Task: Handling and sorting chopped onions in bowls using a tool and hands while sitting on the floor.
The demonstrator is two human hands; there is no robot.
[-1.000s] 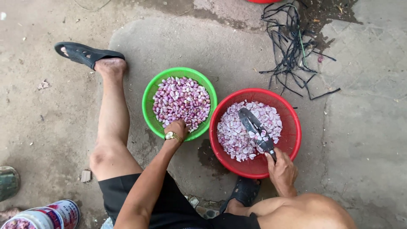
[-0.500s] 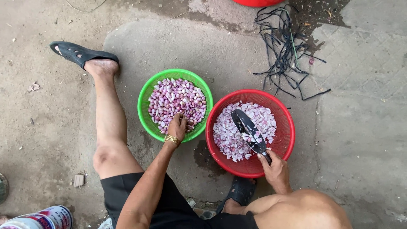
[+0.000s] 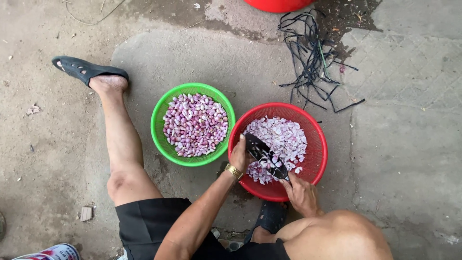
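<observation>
While the right hand (image 3: 302, 195) keeps a closed grip on the handle of a dark knife (image 3: 266, 156), the left hand (image 3: 239, 155) pinches something too small to tell against the blade, over the red basket (image 3: 317, 144) of pale shallot slices (image 3: 284, 137); left of it sits the green basket (image 3: 161, 120) of whole shallots (image 3: 195, 125).
</observation>
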